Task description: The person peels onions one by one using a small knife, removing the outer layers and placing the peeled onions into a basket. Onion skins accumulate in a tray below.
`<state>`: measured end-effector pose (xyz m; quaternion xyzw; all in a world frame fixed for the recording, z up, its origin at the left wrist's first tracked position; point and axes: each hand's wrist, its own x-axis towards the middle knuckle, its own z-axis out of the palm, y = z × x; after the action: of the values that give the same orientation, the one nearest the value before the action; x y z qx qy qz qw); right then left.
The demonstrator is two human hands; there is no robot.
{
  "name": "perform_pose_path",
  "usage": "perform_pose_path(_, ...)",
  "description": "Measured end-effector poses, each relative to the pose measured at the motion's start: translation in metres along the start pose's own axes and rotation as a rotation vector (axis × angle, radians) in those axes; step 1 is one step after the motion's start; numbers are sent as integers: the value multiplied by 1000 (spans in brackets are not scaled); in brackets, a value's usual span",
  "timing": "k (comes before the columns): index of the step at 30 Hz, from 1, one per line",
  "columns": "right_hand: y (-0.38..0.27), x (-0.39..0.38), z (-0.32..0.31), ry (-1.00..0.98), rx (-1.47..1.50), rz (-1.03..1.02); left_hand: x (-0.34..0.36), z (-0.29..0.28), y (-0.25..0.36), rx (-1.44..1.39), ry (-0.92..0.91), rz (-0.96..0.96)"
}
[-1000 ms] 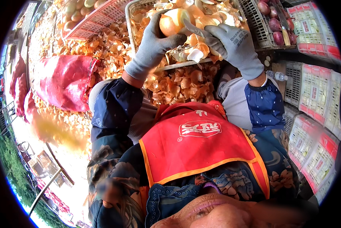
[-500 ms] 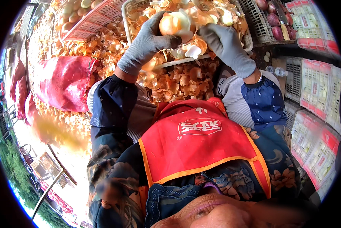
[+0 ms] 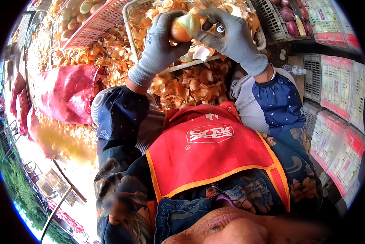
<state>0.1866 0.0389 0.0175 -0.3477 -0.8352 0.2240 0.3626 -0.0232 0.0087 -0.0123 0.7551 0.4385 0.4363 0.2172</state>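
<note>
A partly peeled onion point(image 3: 185, 28), with brown skin low on its left and pale flesh showing above, is held in my gloved left hand point(image 3: 160, 46). My gloved right hand point(image 3: 237, 42) is curled at the onion's right side, thumb and fingertips close against it. A small shiny metal piece point(image 3: 220, 28) shows between its fingers; its full shape is hidden. Both hands are over a pale plastic crate point(image 3: 130, 42) heaped with loose onion skins point(image 3: 150, 18). A white piece of peel point(image 3: 201, 53) lies below the onion.
At upper left, a pink crate point(image 3: 103, 24) stands beside several onions point(image 3: 74, 22). A red mesh sack point(image 3: 66, 95) lies left. A dark crate point(image 3: 272, 22) at upper right holds red onions point(image 3: 292, 28) and a knife point(image 3: 300, 25). A bottle point(image 3: 295, 70) and stacked crates point(image 3: 339, 87) are right.
My right hand has moved up and left to the onion, and the metal piece now shows in it. The onion has turned in my left hand, with less loose peel hanging from it.
</note>
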Motion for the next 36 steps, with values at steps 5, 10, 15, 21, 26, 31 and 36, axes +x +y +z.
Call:
perform_pose_path(5,13,-3,8,-22,-23,56,-1,5,7,175,5,97)
perform_pose_path(10,16,-7,7,-48,-79,59,-2,8,7,187,-13,127)
perform_pose_path(15,7,-3,2,-36,629,539,-4,8,3,9,-21,34)
perform_pose_path(21,35,-16,-3,83,1469,606,-3,8,18,-912,-74,-420)
perform_pose_path(26,36,-21,-4,58,1621,396,-3,12,24,-1356,-5,-487)
perform_pose_path(31,6,-14,-47,-131,1019,444,-4,6,7,-1355,83,-479)
perform_pose_path(36,-5,-1,-26,-132,541,480,-2,9,16,-904,66,-426)
